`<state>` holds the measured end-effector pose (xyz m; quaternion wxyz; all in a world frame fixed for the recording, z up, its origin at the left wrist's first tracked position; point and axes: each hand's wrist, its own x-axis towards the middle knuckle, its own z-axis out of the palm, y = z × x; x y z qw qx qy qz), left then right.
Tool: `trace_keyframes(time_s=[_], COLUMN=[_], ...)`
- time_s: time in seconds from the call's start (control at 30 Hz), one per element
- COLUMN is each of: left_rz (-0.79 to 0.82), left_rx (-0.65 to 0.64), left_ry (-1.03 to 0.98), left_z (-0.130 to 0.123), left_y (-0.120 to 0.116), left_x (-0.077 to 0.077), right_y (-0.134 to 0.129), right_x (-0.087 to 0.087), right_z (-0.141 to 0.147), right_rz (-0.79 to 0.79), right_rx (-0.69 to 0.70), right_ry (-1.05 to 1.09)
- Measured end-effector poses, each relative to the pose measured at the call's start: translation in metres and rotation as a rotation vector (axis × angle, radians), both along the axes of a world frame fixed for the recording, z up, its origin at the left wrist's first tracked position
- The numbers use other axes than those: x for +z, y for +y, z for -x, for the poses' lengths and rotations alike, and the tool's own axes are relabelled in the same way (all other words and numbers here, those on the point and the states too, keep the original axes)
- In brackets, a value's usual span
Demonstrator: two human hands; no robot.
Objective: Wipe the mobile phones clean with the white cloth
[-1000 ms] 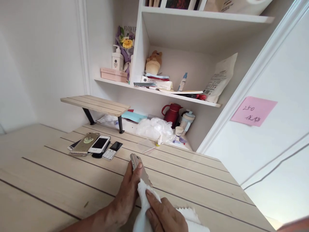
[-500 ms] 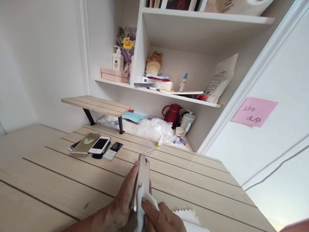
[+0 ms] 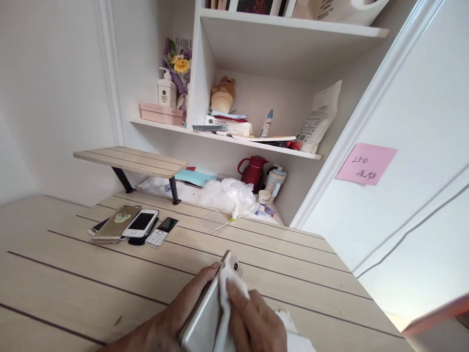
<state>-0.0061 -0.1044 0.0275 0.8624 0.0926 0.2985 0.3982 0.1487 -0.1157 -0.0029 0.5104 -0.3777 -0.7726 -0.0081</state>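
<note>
A smartphone, silvery gold with a camera at its top corner, is gripped along its left edge by my left hand. My right hand holds a white cloth and presses it against the phone's back, just below the camera. Part of the cloth hangs out to the right beneath that hand. The fingers of my left hand behind the phone are hidden. On the table to the left lie several other phones: a gold one with a frog sticker, a white one and a keypad phone.
A small wooden riser stands at the table's back left. Behind are crumpled clear plastic, a red jug and a light blue bottle. A small dropper bottle stands on the slatted table, below white shelves.
The cloth and my right hand have slid up the phone's back toward the camera. The phone is now tilted more to the right, and the whole view has shifted slightly.
</note>
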Motion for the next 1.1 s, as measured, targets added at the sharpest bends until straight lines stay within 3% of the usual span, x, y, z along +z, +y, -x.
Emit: trace_keyframes(time_s=[0.1,0.23,0.3,0.4,0.5,0.83,1.0,1.1], left_rz=[-0.005,-0.041,-0.158,-0.477,-0.69,-0.981,-1.074,-1.088], left_rx=[-0.032,-0.113,-0.136,-0.055,0.013,-0.025,-0.07,-0.076], left_ry=[-0.018,0.005,0.069,0.224,0.311,0.503,0.625,0.642], left_z=[-0.003,0.001,0.004,0.005,0.001,0.004,0.005,0.008], left_y=[0.0,-0.001,-0.002,-0.005,-0.007,-0.001,0.003,0.006], left_x=[0.0,0.0,0.002,0.009,0.019,0.02,0.016,0.013], right_y=[0.006,-0.003,-0.002,0.007,0.014,0.016,0.018,0.021], right_x=[-0.004,-0.015,-0.013,-0.002,0.006,0.015,0.017,0.018], right_z=[-0.008,0.003,0.004,-0.005,-0.012,-0.011,-0.017,-0.022], right_rz=[-0.048,-0.191,-0.155,0.013,0.123,0.222,0.102,0.151], right_rx=[-0.02,-0.076,-0.075,-0.071,-0.027,0.032,0.057,0.071], right_ry=[-0.029,-0.129,-0.101,0.059,0.211,0.315,0.222,0.155])
